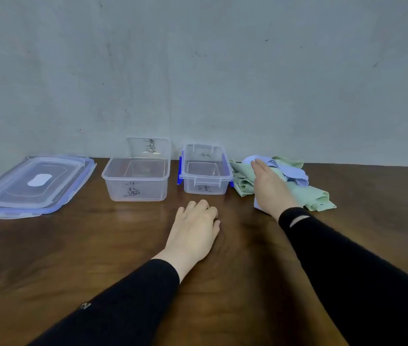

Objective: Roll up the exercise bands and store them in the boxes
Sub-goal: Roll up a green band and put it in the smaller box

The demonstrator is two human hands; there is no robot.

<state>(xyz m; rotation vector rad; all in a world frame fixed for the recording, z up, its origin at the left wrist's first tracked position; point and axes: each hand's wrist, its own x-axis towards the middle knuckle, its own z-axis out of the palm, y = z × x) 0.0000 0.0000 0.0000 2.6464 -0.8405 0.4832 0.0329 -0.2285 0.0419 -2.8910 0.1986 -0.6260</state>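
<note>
head | bands [295, 182]: loose heap on table [223, 283], just right of boxes [206, 171] | right hand [271, 189]: flat on heap, fingers straight, holding nothing | left hand [195, 227]: loosely curled, empty | step: single out one band; pull it clear before you roll.

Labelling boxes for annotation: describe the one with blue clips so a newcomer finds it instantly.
On the dark wooden table, against the grey wall, two open clear plastic boxes stand side by side. Take the narrower clear plastic box, beside the crumpled green and lilac bands: only it has blue side clips.
</note>
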